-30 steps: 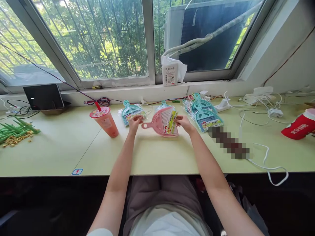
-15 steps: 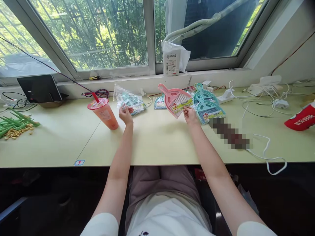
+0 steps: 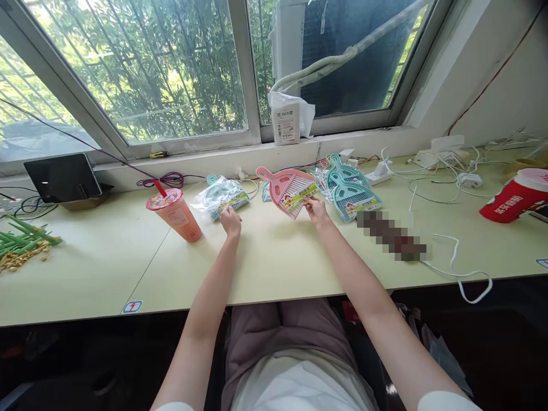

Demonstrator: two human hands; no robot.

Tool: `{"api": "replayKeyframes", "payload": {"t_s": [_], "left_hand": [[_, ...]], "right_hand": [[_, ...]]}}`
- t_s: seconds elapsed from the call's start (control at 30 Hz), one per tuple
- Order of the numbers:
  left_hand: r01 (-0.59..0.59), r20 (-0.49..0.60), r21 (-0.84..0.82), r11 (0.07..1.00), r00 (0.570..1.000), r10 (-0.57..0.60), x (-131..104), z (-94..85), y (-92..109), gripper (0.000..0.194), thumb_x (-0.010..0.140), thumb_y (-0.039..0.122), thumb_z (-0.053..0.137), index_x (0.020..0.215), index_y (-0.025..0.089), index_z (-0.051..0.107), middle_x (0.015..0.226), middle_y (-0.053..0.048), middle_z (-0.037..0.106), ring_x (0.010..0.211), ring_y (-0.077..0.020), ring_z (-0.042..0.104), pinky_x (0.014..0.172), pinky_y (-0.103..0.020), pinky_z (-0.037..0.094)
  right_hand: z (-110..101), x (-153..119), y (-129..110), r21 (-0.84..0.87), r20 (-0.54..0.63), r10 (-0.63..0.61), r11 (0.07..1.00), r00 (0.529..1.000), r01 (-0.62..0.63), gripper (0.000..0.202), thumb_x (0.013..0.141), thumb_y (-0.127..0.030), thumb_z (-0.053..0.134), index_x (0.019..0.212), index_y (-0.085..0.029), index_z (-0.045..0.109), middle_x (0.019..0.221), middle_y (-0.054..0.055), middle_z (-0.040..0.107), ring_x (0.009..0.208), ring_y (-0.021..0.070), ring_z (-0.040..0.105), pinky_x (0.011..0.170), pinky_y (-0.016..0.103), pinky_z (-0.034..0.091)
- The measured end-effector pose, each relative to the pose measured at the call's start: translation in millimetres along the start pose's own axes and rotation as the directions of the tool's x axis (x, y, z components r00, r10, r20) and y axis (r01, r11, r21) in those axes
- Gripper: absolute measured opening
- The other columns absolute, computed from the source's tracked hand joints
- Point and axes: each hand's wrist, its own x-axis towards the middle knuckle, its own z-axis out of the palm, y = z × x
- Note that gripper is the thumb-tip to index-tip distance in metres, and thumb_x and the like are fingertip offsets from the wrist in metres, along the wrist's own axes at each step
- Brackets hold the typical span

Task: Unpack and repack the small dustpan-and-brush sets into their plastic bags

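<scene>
My right hand [image 3: 315,210] pinches the labelled lower corner of a pink mini dustpan and brush set [image 3: 282,188], held tilted above the table with its handle up to the left. My left hand [image 3: 231,221] is closed, with fingers curled at the near edge of a clear-bagged dustpan set [image 3: 222,197]. Whether those fingers grip the bag is hidden. To the right of my right hand lie several teal dustpan sets [image 3: 351,191] with printed labels, overlapping each other.
An orange drink cup [image 3: 178,220] with a red straw stands left of my left hand. Further left are a tablet [image 3: 64,180] and green stems [image 3: 25,234]. White cables [image 3: 454,251], a blurred-out object [image 3: 391,235] and a red cup [image 3: 505,202] lie to the right.
My left hand has moved right and nearer, from over the bagged set to its near edge; the bag now lies flatter. My right hand still holds the pink set. The view has shifted slightly.
</scene>
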Motion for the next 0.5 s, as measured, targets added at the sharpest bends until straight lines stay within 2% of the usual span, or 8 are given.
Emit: {"api": "replayKeyframes", "payload": {"t_s": [0.07, 0.13, 0.2, 0.27, 0.3, 0.33, 0.4, 0.5], "left_hand": [[-0.096, 0.055, 0.001, 0.995, 0.994, 0.096, -11.1, 4.0, 6.6, 0.051, 0.093, 0.043, 0.033, 0.112, 0.009, 0.067, 0.043, 0.000, 0.049, 0.057, -0.0204, 0.060, 0.075, -0.033, 0.048], [-0.131, 0.212, -0.118, 0.984, 0.965, 0.154, -23.0, 12.3, 11.3, 0.056, 0.093, 0.052, 0.032, 0.117, 0.012, 0.063, 0.049, -0.001, 0.055, 0.055, -0.0187, 0.060, 0.071, -0.032, 0.050], [-0.057, 0.442, -0.275, 0.960, 0.879, 0.179, -33.3, 23.7, 12.9, 0.061, 0.090, 0.057, 0.037, 0.133, 0.015, 0.048, 0.067, -0.003, 0.065, 0.057, -0.0171, 0.061, 0.065, -0.031, 0.052], [0.046, 0.555, -0.370, 0.928, 0.812, 0.181, -39.2, 34.6, 11.1, 0.065, 0.088, 0.057, 0.043, 0.140, 0.018, 0.036, 0.088, -0.007, 0.068, 0.064, -0.0172, 0.064, 0.063, -0.032, 0.053], [0.065, 0.538, -0.400, 0.914, 0.824, 0.177, -39.9, 38.5, 9.4, 0.063, 0.088, 0.056, 0.044, 0.139, 0.019, 0.036, 0.094, -0.008, 0.067, 0.068, -0.0179, 0.065, 0.065, -0.032, 0.054], [0.049, 0.473, -0.424, 0.905, 0.863, 0.175, -38.9, 40.7, 7.5, 0.059, 0.089, 0.055, 0.044, 0.136, 0.019, 0.040, 0.099, -0.010, 0.066, 0.074, -0.0187, 0.066, 0.068, -0.033, 0.054], [-0.059, 0.265, -0.437, 0.897, 0.945, 0.191, -33.6, 40.0, 4.0, 0.050, 0.091, 0.053, 0.041, 0.126, 0.018, 0.050, 0.104, -0.011, 0.065, 0.086, -0.0204, 0.065, 0.078, -0.034, 0.052], [-0.222, 0.020, -0.355, 0.908, 0.969, 0.245, -24.9, 30.0, 3.1, 0.047, 0.093, 0.053, 0.037, 0.116, 0.017, 0.057, 0.106, -0.012, 0.066, 0.097, -0.0217, 0.062, 0.086, -0.034, 0.047]], "right_hand": [[3.4, -3.4, 2.5, 0.009, 0.021, -0.010, 1.000, 1.000, 0.010, 0.012, 0.066, -0.006, 0.070, 0.069, -0.015, 0.063, 0.068, -0.002, 0.063, 0.047, 0.0034, 0.050, 0.039, 0.012, 0.042], [8.9, -8.9, 6.0, -0.006, 0.060, 0.004, 1.000, 0.998, -0.004, 0.012, 0.066, -0.009, 0.071, 0.071, -0.015, 0.063, 0.069, -0.001, 0.064, 0.047, 0.0036, 0.049, 0.039, 0.012, 0.042], [15.7, -15.6, 9.5, -0.063, 0.142, 0.033, 0.998, 0.989, -0.025, 0.013, 0.066, -0.011, 0.073, 0.075, -0.014, 0.064, 0.071, 0.000, 0.065, 0.047, 0.0038, 0.050, 0.041, 0.013, 0.042], [21.6, -21.8, 11.5, -0.178, 0.239, 0.074, 0.983, 0.968, -0.031, 0.016, 0.067, -0.014, 0.073, 0.080, -0.015, 0.064, 0.072, 0.001, 0.066, 0.048, 0.0052, 0.053, 0.046, 0.016, 0.046], [23.2, -24.3, 11.4, -0.269, 0.285, 0.106, 0.963, 0.953, -0.027, 0.017, 0.069, -0.016, 0.073, 0.083, -0.015, 0.064, 0.074, 0.002, 0.067, 0.050, 0.0067, 0.056, 0.049, 0.018, 0.048], [23.5, -26.1, 10.4, -0.386, 0.316, 0.139, 0.923, 0.939, -0.007, 0.017, 0.071, -0.018, 0.072, 0.086, -0.016, 0.064, 0.077, 0.003, 0.068, 0.053, 0.0087, 0.059, 0.052, 0.020, 0.049], [20.4, -28.0, 5.9, -0.666, 0.312, 0.137, 0.737, 0.940, 0.114, 0.021, 0.074, -0.018, 0.069, 0.094, -0.018, 0.065, 0.090, 0.006, 0.070, 0.063, 0.0132, 0.064, 0.059, 0.024, 0.051], [11.2, -29.2, -4.2, -0.944, 0.252, -0.147, 0.181, 0.957, 0.276, 0.045, 0.076, -0.011, 0.063, 0.120, -0.021, 0.058, 0.121, 0.014, 0.061, 0.087, 0.0203, 0.065, 0.071, 0.030, 0.051]]}}
